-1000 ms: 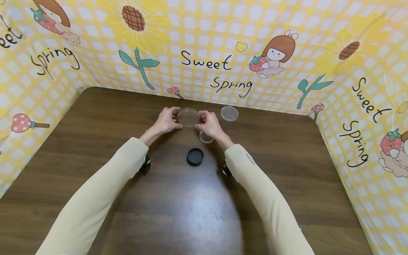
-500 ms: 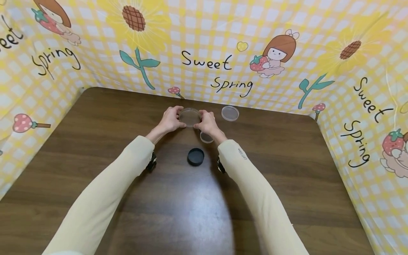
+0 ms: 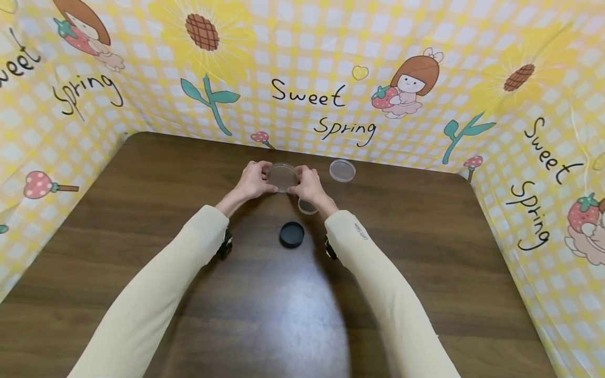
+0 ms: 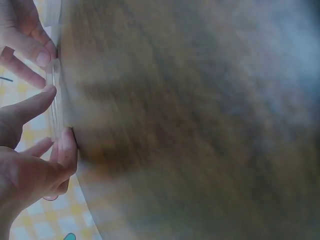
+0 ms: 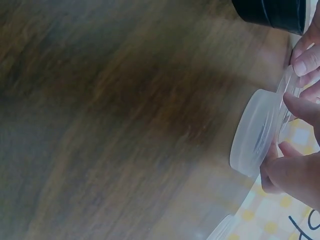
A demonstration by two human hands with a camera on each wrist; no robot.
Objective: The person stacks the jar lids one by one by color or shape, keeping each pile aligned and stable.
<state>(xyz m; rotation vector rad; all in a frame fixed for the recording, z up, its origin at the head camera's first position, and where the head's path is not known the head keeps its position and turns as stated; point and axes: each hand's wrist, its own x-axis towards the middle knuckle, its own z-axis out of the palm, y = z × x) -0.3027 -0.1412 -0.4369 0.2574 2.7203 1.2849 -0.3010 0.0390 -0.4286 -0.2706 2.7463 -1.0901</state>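
A clear round petri dish (image 3: 282, 177) is between my two hands near the back of the table. My left hand (image 3: 252, 180) grips its left edge, thumb in front and fingers behind. On the opposite edge my right hand (image 3: 310, 186) holds it the same way. The left wrist view shows the dish (image 4: 54, 100) edge-on, pinched by the fingertips of both hands. Under my right wrist lies a smaller frosted round dish (image 3: 308, 206), partly covered by that hand; the right wrist view shows its translucent wall (image 5: 255, 132) beside the held dish.
Another clear round dish (image 3: 342, 170) lies to the right, near the patterned cloth wall (image 3: 302, 105). A black round cap (image 3: 291, 234) sits on the wooden table (image 3: 227, 304) between my forearms. Cloth walls also stand left and right.
My left hand has reached further round the dish's edge, and my forearms have drawn slightly together. The dish has shifted a little to the right; the other things lie as before.
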